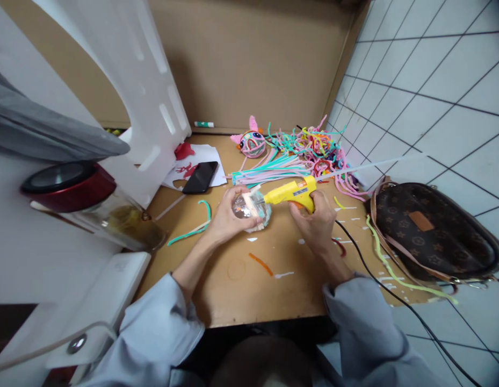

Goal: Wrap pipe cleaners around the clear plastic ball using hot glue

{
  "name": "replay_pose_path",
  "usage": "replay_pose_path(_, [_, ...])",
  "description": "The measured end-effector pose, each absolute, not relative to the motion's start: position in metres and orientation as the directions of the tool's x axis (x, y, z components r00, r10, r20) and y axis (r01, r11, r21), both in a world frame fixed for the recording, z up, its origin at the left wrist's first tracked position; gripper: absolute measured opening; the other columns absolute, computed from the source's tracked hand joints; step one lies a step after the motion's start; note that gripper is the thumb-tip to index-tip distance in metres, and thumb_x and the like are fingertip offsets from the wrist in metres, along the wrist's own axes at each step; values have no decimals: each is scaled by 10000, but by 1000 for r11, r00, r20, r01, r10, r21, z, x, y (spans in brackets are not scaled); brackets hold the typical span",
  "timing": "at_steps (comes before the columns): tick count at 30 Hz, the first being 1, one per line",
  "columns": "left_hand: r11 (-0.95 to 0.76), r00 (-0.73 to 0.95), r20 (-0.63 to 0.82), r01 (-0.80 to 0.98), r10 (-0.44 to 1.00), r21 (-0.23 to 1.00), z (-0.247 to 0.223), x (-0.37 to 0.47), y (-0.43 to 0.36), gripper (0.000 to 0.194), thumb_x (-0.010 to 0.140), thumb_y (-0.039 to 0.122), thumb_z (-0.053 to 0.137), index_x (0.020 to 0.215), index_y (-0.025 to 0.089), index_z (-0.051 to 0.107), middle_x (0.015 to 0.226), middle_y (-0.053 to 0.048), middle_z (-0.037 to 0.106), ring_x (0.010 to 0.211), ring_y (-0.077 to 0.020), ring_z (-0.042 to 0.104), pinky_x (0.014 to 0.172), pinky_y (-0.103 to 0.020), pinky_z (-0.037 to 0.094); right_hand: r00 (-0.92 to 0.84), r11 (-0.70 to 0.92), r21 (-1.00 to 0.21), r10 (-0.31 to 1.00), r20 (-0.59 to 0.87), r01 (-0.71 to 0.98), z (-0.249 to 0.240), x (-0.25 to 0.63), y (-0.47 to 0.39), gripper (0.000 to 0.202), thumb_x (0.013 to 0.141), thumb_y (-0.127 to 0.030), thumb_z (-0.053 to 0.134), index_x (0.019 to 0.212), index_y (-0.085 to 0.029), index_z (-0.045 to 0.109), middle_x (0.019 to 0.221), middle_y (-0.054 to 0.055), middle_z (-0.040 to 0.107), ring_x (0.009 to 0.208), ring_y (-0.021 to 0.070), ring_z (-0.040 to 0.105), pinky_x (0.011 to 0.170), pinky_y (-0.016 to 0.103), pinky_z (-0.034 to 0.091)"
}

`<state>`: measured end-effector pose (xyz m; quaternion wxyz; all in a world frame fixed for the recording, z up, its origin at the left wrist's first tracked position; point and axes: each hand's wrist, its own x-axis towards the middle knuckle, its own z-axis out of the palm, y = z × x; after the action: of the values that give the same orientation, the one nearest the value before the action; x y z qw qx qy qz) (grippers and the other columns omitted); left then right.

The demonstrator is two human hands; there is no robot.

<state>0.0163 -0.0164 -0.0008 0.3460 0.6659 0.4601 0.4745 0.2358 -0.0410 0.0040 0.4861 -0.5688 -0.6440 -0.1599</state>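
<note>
Roughly midway across the table (233, 306), a clear ball (241, 210) sits partly covered, held just above the surface. Pale fuzzy strips (254, 206) lie across its middle, and fluffy pale-teal material shows on its right and near side, while the left part is bare and shiny; I judge the covering to be well short of complete, though the underside is hidden. The left hand (225, 221) grips the ball from the left, thumb on the near side and fingers curled around the far side. The right hand (319, 223) is closed around the handle of a yellow glue gun (290, 192), whose nozzle points left, right at the strips; whether glue is flowing I cannot tell. Just beyond lies a bundle of pastel stems (269, 173), with a tangled heap (319, 144) to its far right. Farther off, a second ball (253, 145) already has pink ears, eyes and banding, so it looks much more advanced. Left of the work are loose teal strands (188, 234) and a phone (201, 177); an orange piece (261, 264) lies nearer.
</note>
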Motion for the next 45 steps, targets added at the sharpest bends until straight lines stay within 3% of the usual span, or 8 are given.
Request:
replay_pose_path(8, [-264, 147, 234, 241, 961, 934, 5, 17, -18, 699, 502, 343, 857, 1113, 197, 551, 1111, -63, 639, 1025, -247, 638, 916, -397, 529, 142, 252, -366, 619, 772, 896, 3, 236, -40, 148, 801, -341, 580, 855, -260, 469, 801, 26, 602, 760, 212, 584, 718, 330, 483])
replay_pose_path(45, [-307, 177, 267, 265, 947, 914, 4, 16, -18, 656, 522, 317, 849, 1106, 216, 570, 1163, -60, 626, 1074, -270, 627, 964, -425, 507, 78, 292, -317, 613, 786, 903, 4, 239, -42, 104, 830, -294, 557, 843, -263, 458, 779, 20, 597, 734, 202, 588, 694, 316, 480])
